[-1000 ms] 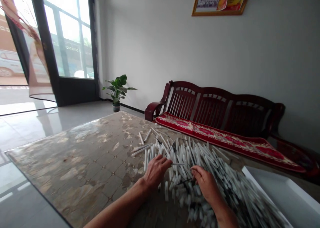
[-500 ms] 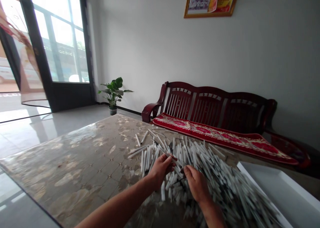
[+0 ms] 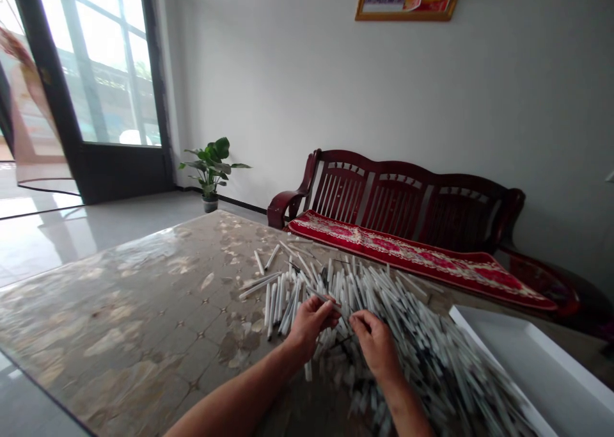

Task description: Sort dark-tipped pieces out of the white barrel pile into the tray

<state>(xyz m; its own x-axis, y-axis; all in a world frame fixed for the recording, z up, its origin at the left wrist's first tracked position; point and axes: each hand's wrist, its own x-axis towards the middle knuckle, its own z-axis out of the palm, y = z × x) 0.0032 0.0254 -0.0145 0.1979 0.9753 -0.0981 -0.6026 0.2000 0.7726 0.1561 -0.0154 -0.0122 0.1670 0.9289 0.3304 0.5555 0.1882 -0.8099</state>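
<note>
A large heap of slim white plastic tubes (image 3: 422, 354), some with dark parts, covers the right of the table. Loose tubes (image 3: 271, 302) lie at its left edge. My left hand (image 3: 311, 327) stands at the heap's near left side, its fingers pinched on a thin white tube (image 3: 326, 301). My right hand (image 3: 377, 344) rests on the heap just to the right, fingers curled down among the tubes. What those fingers touch is hidden.
The glass-topped table (image 3: 144, 309) has a marble pattern and extends left. A shallow white tray (image 3: 551, 373) sits at the lower right beside the heap. Behind the table stands a dark red wooden bench (image 3: 398, 200) with a red cushion (image 3: 398, 251).
The whole scene has shifted left in view as my head turned. My hands have drawn closer together over the heap, and my left hand still pinches the thin tube.
</note>
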